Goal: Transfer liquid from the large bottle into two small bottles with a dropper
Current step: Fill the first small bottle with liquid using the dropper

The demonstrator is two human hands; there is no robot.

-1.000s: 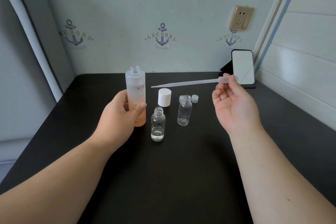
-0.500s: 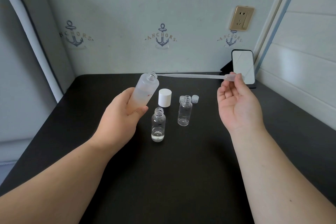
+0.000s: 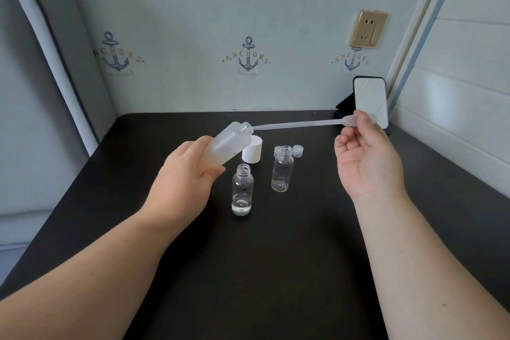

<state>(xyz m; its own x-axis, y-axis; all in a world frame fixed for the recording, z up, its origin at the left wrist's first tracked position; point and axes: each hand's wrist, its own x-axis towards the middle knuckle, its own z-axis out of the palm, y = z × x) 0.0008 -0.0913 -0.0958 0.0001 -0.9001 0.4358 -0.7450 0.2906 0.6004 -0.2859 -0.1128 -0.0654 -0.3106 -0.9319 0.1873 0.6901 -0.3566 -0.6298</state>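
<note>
left hand (image 3: 183, 178): wrapped round large bottle (image 3: 225, 146), lifted off table (image 3: 276, 270), tilted so its open mouth points up-right
right hand (image 3: 367, 163): pinching dropper (image 3: 303, 123) at the bulb, other fingers loosely curled
dropper axis: near horizontal, tip pointing left, right at the mouth (inside or just outside, cannot tell)
alignment: bottle neck steeper than dropper, needs matching before sliding in
near small bottle (image 3: 242, 193): upright, a little clear liquid
far small bottle (image 3: 282, 171): looks empty
</note>
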